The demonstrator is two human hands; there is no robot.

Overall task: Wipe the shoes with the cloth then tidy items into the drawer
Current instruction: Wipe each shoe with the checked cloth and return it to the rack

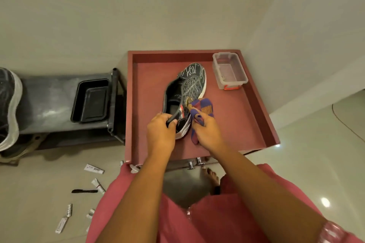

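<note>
1. At the far left edge, part of a dark mesh shoe with a pale wavy sole [8, 108] rests on a low grey shelf [49, 102].
2. On that shelf's right end sits a black rectangular plastic tray [90, 100]; nothing shows inside it.
3. On the pale tiled floor, near left, lie several small white tubes [94, 169] and a slim black knife-shaped item [84, 191].
4. In the centre, a reddish-brown wooden tray-like drawer top [254, 104] with raised edges holds three things: a shoe, a cloth and a box.
5. The left hand [161, 131] curls its fingers round the heel collar of a black and grey mesh trainer with a white sole [187, 89], toe pointing far.
6. The right hand [207, 132] pinches a bunched purple and orange checked cloth [201, 107], pressed against the trainer's right side.
7. In the drawer top's far right corner stands a clear plastic box with an orange clip [229, 71], lidless; its contents cannot be made out.
8. Nearest the camera, pink fabric [217, 223] covers the person's lap.
</note>
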